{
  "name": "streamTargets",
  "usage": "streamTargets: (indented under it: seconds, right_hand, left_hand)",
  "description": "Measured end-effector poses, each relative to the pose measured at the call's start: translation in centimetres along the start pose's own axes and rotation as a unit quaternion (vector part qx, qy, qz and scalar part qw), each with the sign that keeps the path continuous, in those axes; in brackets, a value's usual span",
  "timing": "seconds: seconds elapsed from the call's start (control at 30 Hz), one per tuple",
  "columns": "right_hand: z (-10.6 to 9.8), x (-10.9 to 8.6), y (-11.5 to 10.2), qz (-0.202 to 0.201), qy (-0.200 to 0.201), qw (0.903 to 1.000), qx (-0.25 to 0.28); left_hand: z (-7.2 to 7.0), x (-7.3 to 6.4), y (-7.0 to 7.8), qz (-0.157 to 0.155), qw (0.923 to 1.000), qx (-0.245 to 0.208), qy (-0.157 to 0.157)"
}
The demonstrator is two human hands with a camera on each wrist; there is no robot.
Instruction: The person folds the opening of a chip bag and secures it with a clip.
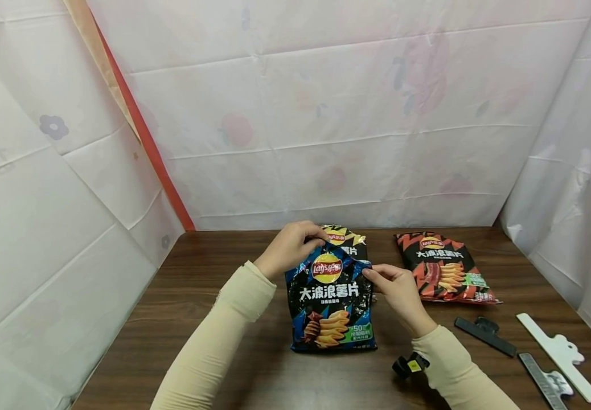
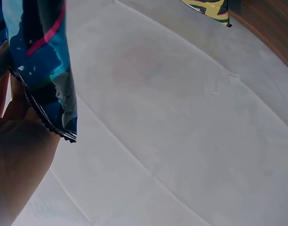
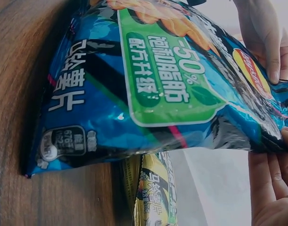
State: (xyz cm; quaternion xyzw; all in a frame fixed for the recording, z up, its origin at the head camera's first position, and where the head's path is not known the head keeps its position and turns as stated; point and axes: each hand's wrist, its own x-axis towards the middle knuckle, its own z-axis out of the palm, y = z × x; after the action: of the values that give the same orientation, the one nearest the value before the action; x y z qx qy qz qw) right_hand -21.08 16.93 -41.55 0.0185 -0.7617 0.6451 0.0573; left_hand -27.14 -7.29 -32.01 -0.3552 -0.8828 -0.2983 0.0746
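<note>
Head view: the blue chip bag (image 1: 332, 302) is upright, lower centre of frame, printed face toward me. My left hand (image 1: 295, 247) pinches its top edge; my right hand (image 1: 400, 293) pinches its upper right corner. The yellow chip bag (image 1: 349, 234) is partly hidden behind it. The red chip bag (image 1: 446, 273) lies at right, with the black clip (image 1: 486, 336) and white clip (image 1: 557, 356) toward lower right.

Left wrist view: at the left edge, my fingers are at the blue bag's serrated edge.

Right wrist view: the bag spans left to right, front slightly rounded; both my hands grip its top end at right. Cannot tell whether its base bears weight.

Handling, judged: light, soft, slick film; contents probably brittle. Best held by the flat top edge, near both corners, without squeezing the middle.
</note>
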Motion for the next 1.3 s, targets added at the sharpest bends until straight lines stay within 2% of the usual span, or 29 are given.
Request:
streamTargets:
  seconds: [0.37,0.53,0.77,1.3]
  right_hand:
    - [0.1,-0.1,0.3,-0.041,0.018,0.9986,-0.027]
    - [0.2,-0.2,0.3,-0.051,0.022,0.9981,-0.027]
    - [0.3,-0.2,0.3,-0.053,0.027,0.9979,-0.027]
    - [0.2,-0.3,0.4,-0.059,0.032,0.9975,-0.022]
  left_hand:
    - [-0.1,0.1,-0.3,0.014,0.9999,0.002,0.005]
    - [-0.3,0.1,-0.2,0.001,0.9999,0.003,-0.009]
    - [-0.4,0.0,0.1,-0.035,0.9987,-0.015,-0.032]
    - [-0.2,1.1,1.0,-0.048,0.9971,-0.017,-0.057]
